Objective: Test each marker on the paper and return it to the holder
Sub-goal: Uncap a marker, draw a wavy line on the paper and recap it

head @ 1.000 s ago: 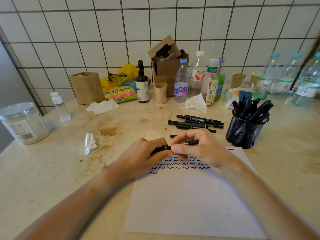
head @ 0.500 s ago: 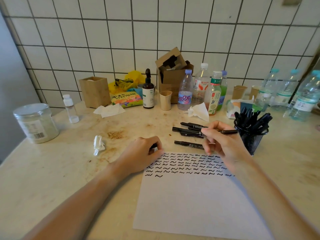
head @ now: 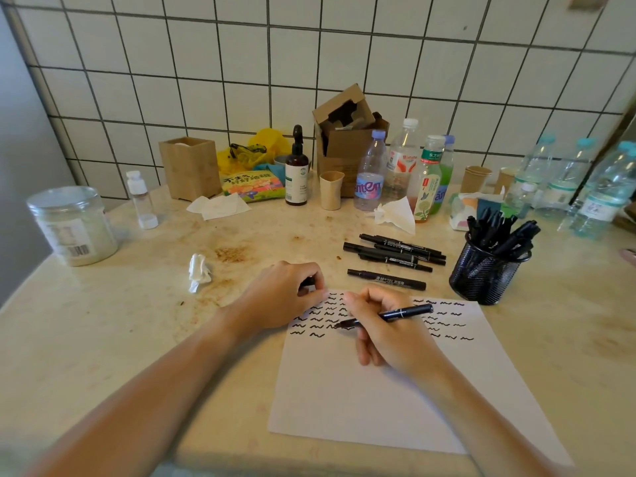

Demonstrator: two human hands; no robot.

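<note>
**Plastic, paper, mesh and stone**

The slim black plastic marker (head: 399, 313) in my right hand (head: 389, 333) has a slight sheen. The white paper sheet (head: 378, 390) looks matt and smooth. The round black wire-mesh holder (head: 485, 273) is metal, dull. The beige stone-look tabletop (head: 137, 321) is smooth and stained. The square glazed white wall tiles (head: 241, 56) are glossy; the clear plastic bottles (head: 370, 173) shine.
</note>
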